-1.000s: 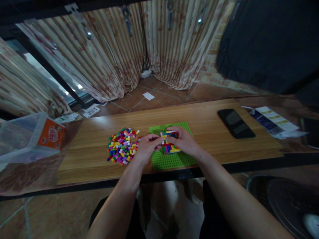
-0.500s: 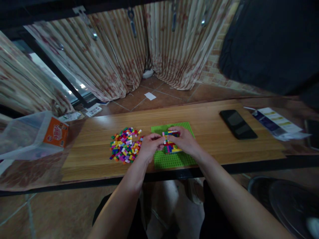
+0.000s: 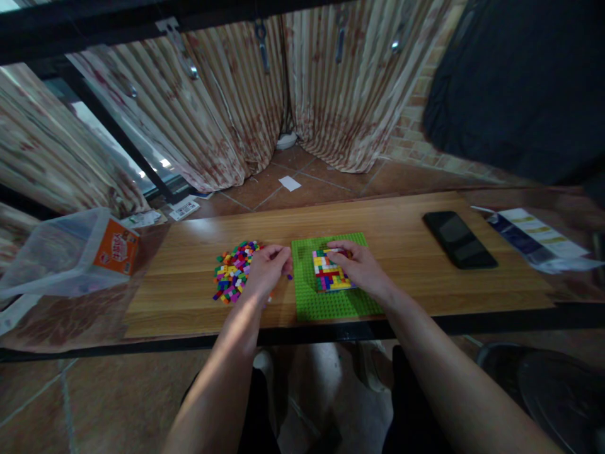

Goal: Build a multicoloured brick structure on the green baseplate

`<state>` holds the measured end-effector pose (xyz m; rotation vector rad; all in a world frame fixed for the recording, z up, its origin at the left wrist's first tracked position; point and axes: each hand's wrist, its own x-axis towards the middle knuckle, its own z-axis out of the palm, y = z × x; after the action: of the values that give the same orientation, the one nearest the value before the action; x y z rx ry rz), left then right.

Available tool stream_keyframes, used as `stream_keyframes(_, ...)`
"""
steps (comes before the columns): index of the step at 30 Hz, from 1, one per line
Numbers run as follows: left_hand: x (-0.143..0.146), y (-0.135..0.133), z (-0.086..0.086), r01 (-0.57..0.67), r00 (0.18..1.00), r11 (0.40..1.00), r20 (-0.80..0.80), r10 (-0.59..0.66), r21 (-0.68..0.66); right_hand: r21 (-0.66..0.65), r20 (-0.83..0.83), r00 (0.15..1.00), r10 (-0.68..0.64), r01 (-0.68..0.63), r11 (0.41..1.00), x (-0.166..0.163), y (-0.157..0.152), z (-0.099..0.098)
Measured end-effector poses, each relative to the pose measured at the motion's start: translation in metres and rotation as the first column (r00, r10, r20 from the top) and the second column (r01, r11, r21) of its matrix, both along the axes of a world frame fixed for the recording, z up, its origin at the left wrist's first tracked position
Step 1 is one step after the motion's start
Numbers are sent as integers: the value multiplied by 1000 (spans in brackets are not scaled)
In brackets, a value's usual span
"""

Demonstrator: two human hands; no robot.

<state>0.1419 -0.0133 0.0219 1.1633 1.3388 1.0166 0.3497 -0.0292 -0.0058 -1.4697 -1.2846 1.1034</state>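
Observation:
My left hand (image 3: 268, 270) is closed, thumb and fingertips drawn together, between the brick pile and the green baseplate. Whatever it may pinch is too small to make out. A small dark purple brick (image 3: 290, 277) shows just below its fingertips; whether it touches them I cannot tell. The loose pile of colourful toy bricks (image 3: 231, 271) is partly covered by this hand. On the green studded baseplate (image 3: 307, 306) sits a multicoloured block of toy bricks (image 3: 326, 275). My right hand (image 3: 362, 268) grips its right side, thumb over the top and fingers at the far edge.
A black phone (image 3: 458, 239) lies on the right of the wooden board (image 3: 198, 236). Beyond it are printed papers (image 3: 534, 233). At the far left stands a clear plastic box (image 3: 61, 258) with an orange label. Curtains (image 3: 227, 113) hang behind.
My left hand has drawn back leftward from the brick block towards the loose pile, uncovering the block's left side. My right hand stays on the block. The view has shifted slightly.

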Motion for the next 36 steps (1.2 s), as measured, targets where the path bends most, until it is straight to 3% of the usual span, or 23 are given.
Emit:
stream_keyframes(4, -27, 13, -3, 1, 913, 977, -398, 86, 213, 24, 39, 999, -5, 4, 1000, 2, 0, 0)
stream_keyframes(9, -35, 17, -4, 119, 614, 956, -777, 142, 269, 45, 100, 995, -7, 2, 999, 1, 0, -3)
stream_keyframes(15, -15, 16, -4, 156, 362, 958, -917, 170, 239, 33, 171, 985, 5, -11, 999, 1, -2, 2)
stream_keyframes(21, -8, 19, -8, 108, 256, 978, -955, 147, 179, 43, 169, 985, 22, -29, 999, 2, -3, 2)
stream_keyframes(24, -9, 20, -8, 128, 317, 967, -933, 170, 220, 57, 148, 989, 11, -20, 998, 2, -3, 0)
stream_keyframes(28, -3, 15, -2, 136, 539, 941, -820, 192, 309, 173, 138, 988, -76, 51, 984, 5, 1, 1)
stream_keyframes(32, 13, 1, 3, 170, 836, 916, -545, 60, 363, 324, 95, 975, -201, 161, 932, 9, 3, 11)
stream_keyframes(34, 23, -7, 4, 157, 929, 917, -371, -10, 368, 356, 49, 981, -187, 157, 921, 8, 2, 18)
stream_keyframes(36, 32, -15, 4, 151, 967, 925, -246, -66, 347, 391, 30, 993, -111, 91, 916, 4, -2, 24)
